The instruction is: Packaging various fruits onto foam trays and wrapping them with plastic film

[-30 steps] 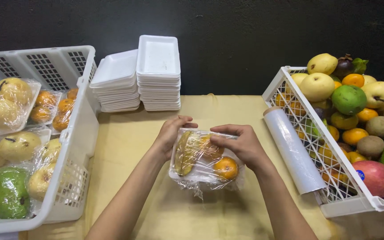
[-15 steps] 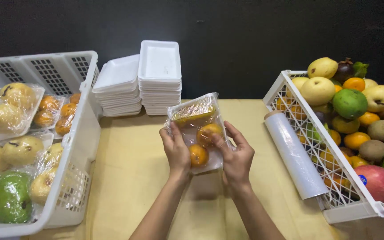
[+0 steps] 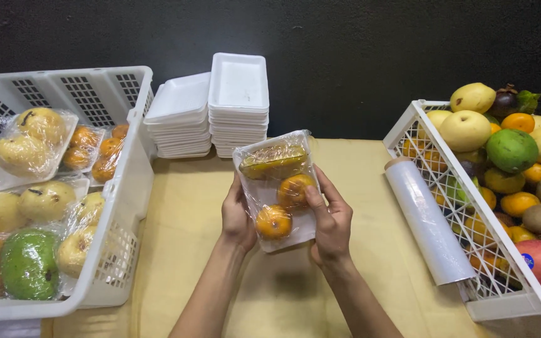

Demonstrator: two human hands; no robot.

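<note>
A white foam tray wrapped in clear film [image 3: 278, 188] is held tilted upright above the tan table [image 3: 183, 206]. It holds two small oranges and a yellow-brown fruit piece at its top. My left hand [image 3: 238, 216] grips its left edge from behind. My right hand [image 3: 330, 219] grips the right edge, thumb lying over the film near the upper orange. Both forearms reach up from the bottom of the view.
A white basket [image 3: 123, 188] of wrapped fruit trays stands at left. Two stacks of bare foam trays [image 3: 239, 103] sit at the back. A cling film roll [image 3: 427, 222] leans on the right basket [image 3: 452, 213], which is full of loose fruit.
The wrapped tray has gone from lying flat on the table under both hands to being lifted and tilted upright. Over the last half second it stays nearly still.
</note>
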